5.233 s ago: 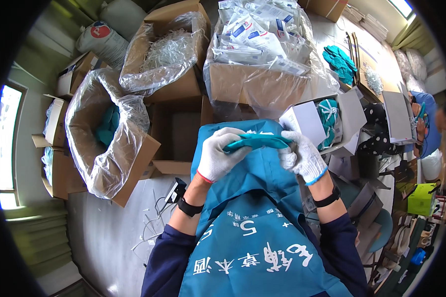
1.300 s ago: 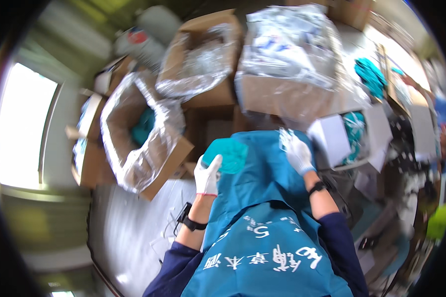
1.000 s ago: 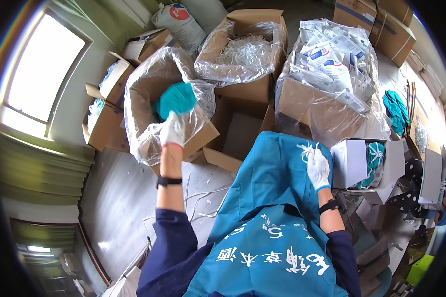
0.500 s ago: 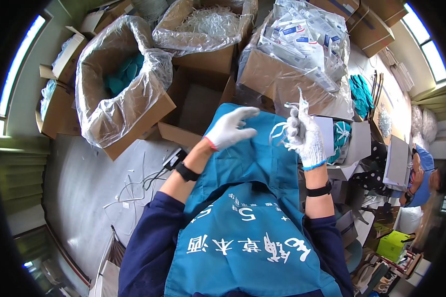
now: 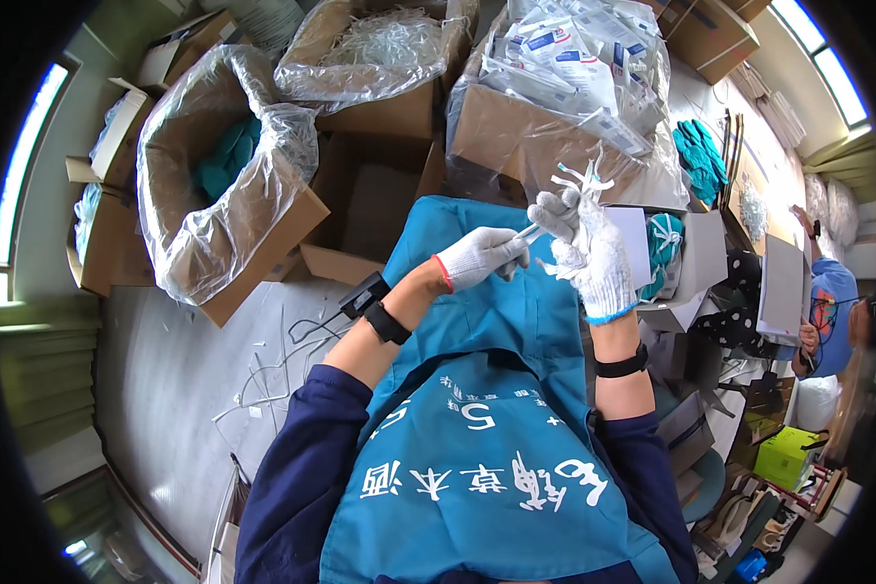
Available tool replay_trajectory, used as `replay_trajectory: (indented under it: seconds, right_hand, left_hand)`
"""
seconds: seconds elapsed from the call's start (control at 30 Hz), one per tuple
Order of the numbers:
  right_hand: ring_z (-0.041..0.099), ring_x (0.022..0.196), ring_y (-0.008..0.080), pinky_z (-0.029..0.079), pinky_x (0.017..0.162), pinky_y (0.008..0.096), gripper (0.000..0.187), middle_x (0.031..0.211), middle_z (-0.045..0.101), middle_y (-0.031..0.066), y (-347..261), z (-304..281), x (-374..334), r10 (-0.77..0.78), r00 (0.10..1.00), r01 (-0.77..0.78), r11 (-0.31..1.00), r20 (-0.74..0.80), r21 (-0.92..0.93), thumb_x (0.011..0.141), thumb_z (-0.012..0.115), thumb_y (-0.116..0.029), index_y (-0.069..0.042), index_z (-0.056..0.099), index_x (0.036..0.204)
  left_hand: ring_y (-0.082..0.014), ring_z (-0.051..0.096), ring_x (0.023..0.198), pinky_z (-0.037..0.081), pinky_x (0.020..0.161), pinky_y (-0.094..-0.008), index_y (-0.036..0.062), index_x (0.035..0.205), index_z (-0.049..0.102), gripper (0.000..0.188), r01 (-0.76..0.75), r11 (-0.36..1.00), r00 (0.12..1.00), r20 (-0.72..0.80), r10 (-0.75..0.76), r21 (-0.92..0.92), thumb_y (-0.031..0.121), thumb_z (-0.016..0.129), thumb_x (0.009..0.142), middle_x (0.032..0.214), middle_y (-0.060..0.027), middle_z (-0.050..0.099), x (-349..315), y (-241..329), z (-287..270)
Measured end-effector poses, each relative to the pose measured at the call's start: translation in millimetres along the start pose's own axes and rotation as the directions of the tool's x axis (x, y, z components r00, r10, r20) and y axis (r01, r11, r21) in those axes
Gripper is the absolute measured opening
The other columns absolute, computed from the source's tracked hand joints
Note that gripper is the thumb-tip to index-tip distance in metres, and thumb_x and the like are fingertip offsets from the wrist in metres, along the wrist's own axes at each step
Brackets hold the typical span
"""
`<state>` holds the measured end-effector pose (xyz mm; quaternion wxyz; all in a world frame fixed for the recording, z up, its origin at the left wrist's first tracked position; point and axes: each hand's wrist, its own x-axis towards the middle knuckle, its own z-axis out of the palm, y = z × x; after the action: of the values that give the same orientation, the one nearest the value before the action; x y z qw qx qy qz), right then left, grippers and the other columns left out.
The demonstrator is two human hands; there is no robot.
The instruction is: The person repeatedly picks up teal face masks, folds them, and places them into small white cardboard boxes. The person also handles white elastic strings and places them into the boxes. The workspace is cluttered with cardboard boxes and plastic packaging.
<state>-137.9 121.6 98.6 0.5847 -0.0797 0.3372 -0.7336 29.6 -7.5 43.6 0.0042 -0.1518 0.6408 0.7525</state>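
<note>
Several white strips [image 5: 586,177] in play, held up over the far end of your blue apron [image 5: 462,326]. Your left hand [image 5: 482,257] has thumb and fingers pressed together, seemingly pinching a strip that runs across to the other hand. Your right hand [image 5: 596,255] is partly curled round the bunch; loose ends poke up past its fingers, some dangle on the palm side. Which finger clamps which strip, can't tell.

Step in hand looks like sorting or drawing the strips together between both hands. Next move seems to call for a firm right grip while the left works one end, minding tangles. White shreds [image 5: 380,41] fill a lined box [image 5: 375,117] ahead; teal pieces [image 5: 229,161] lie in another lined box [image 5: 268,243] further left.
</note>
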Motion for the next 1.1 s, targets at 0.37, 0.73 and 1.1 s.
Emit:
replay_trajectory:
  seconds: [0.37, 0.73, 1.1]
  right_hand:
    - [0.064, 0.063, 0.0323, 0.048, 0.053, 0.0394, 0.020, 0.072, 0.064, 0.0148, 17.0, 22.4, -42.4, -0.119, 0.843, 0.487, -0.247, 0.525, -0.838, 0.098, 0.060, -0.024, -0.009, 0.065, 0.086]
    - [0.041, 0.054, 0.0021, 0.034, 0.047, 0.0257, 0.026, 0.056, 0.051, -0.0036, -17.2, 78.3, -139.9, 0.422, 0.857, -0.076, 0.673, 0.298, -0.736, 0.095, 0.070, -0.020, -0.001, 0.071, 0.078]
    - [0.055, 0.058, -0.0002, 0.041, 0.049, 0.0204, 0.020, 0.067, 0.065, -0.0032, -31.8, 75.0, -160.4, 0.506, 0.806, -0.149, 0.677, 0.309, -0.720, 0.096, 0.070, -0.019, 0.000, 0.073, 0.088]
  left_hand:
    - [-0.0338, 0.062, 0.070, 0.051, 0.069, -0.0400, -0.0003, 0.089, 0.063, 0.023, -0.300, 0.750, 0.952, 0.131, 0.278, 0.590, 0.020, 0.055, 0.099, 0.076, -0.0178, 0.063, -49.2, 46.9, 22.3]
    - [-0.0332, 0.062, 0.071, 0.049, 0.066, -0.0398, -0.0021, 0.088, 0.067, 0.014, -0.387, 0.899, 0.800, 0.560, 0.216, 0.206, 0.010, 0.063, 0.094, 0.075, -0.0159, 0.060, -116.5, 127.1, 36.7]
    - [-0.0322, 0.060, 0.070, 0.049, 0.062, -0.0388, -0.0024, 0.090, 0.064, 0.016, -0.432, 0.871, 0.752, 0.626, 0.206, 0.232, 0.012, 0.060, 0.096, 0.077, -0.0140, 0.058, -137.6, 139.7, 19.0]
